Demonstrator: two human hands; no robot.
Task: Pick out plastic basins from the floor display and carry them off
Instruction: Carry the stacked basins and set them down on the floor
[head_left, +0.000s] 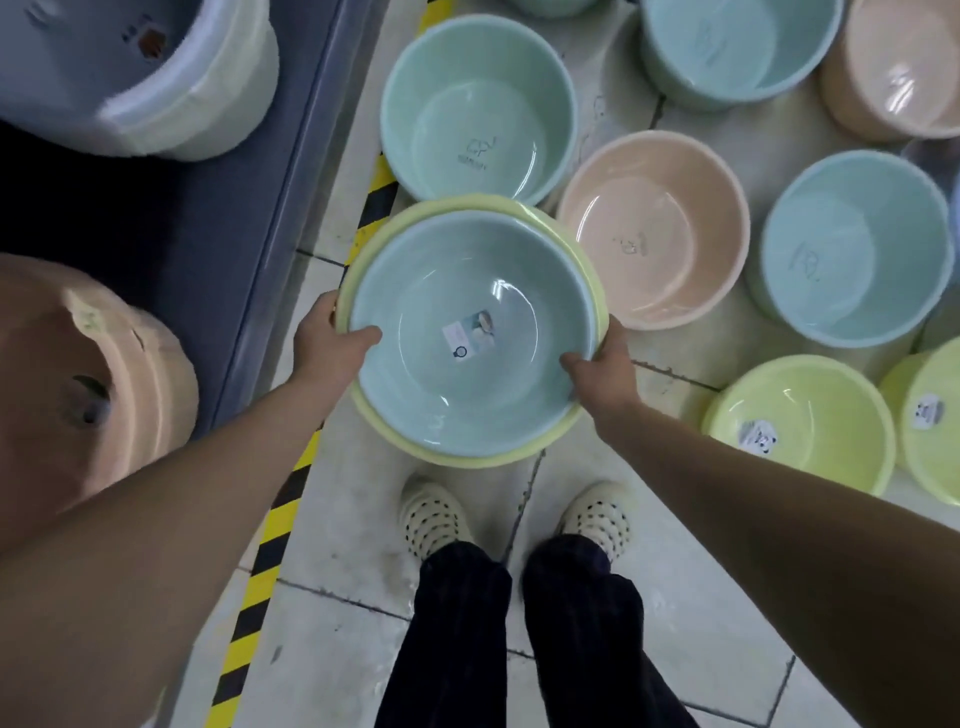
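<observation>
**Lifted and Clamped at Both Rims**

Caught far left: a peach stack (88, 384) and a pale wrapped stack (156, 78), both up on the dark platform (218, 218), neither one touched. Tracked the hazard tape (270, 525) running down the floor just left of the shoes (434, 514).

Then to the action. Hooked the left hand (332, 338) onto the left edge of the nested pair (467, 291), thumb over the lip, fingers hidden underneath. Carried as one load: pale blue basin (415, 374) seated inside yellow basin (457, 457), with only the yellow rim showing around it. Held mouth-up and roughly level in front of the body; looked clear of the tiles.

Matched on the opposite edge with the right hand (605, 369), thumb likewise over the lip. Set well apart, facing across the round rim, load dead centre between. No long axis to speak of, and no nearer hand.

Spotted further right on the floor, all mouth-up: green basin (478, 109), peach basin (654, 228), blue floor basin (852, 249), yellow floor basins (800, 421).

Judged ready for carrying off. For another pick, would favour freeing the right hand, since the display lay on that side.
</observation>
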